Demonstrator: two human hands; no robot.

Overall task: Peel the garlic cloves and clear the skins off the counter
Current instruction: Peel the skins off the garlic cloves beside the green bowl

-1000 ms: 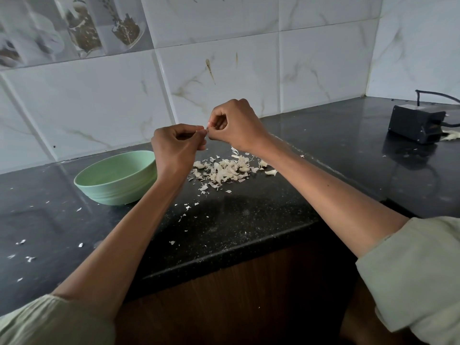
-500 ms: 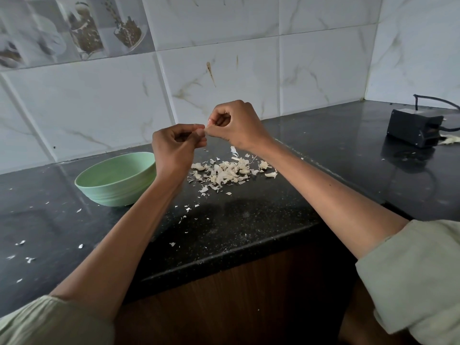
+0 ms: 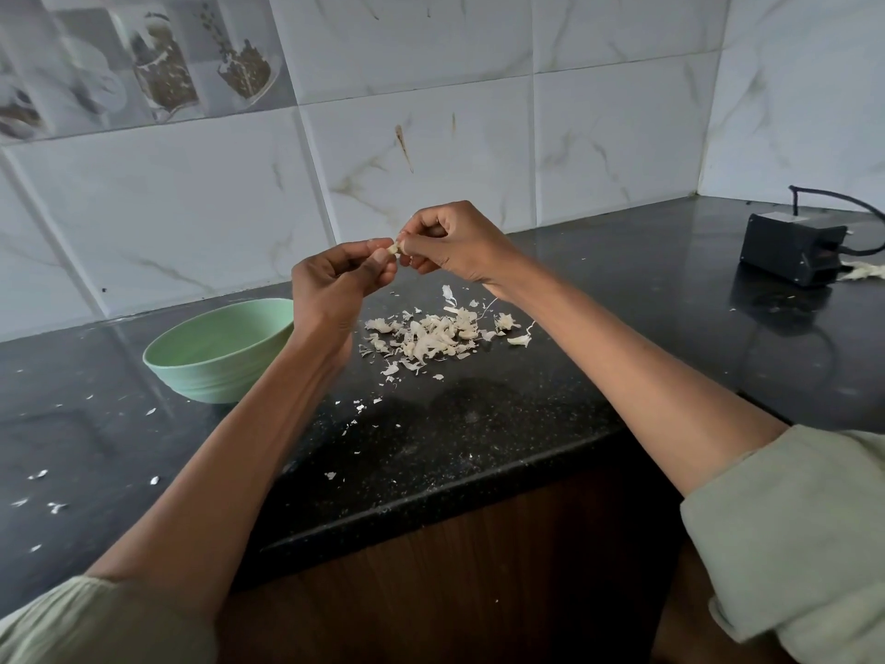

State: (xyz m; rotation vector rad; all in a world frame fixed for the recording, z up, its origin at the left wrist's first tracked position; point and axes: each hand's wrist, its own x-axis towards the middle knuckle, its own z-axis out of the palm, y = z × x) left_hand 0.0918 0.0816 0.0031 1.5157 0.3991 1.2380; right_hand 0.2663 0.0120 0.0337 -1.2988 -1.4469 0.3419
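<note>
A small pale garlic clove (image 3: 394, 248) is held in the air above the black counter (image 3: 479, 433), pinched from both sides. My left hand (image 3: 335, 285) grips it with thumb and fingertips, and my right hand (image 3: 455, 242) pinches its other end, fingers curled. Under the hands lies a heap of garlic skins (image 3: 431, 337) on the counter. A light green bowl (image 3: 220, 347) stands to the left of the heap, partly behind my left wrist; its inside is hidden from here.
Small skin flakes (image 3: 43, 474) are scattered over the counter's left and front parts. A black box with a cable (image 3: 795, 251) sits at the far right, with a bit of white skin (image 3: 862, 270) beside it. The tiled wall (image 3: 431, 136) rises behind; the counter edge runs close to me.
Both hands have stayed together on the clove, working it slightly. More of the pale clove shows between the fingertips now.
</note>
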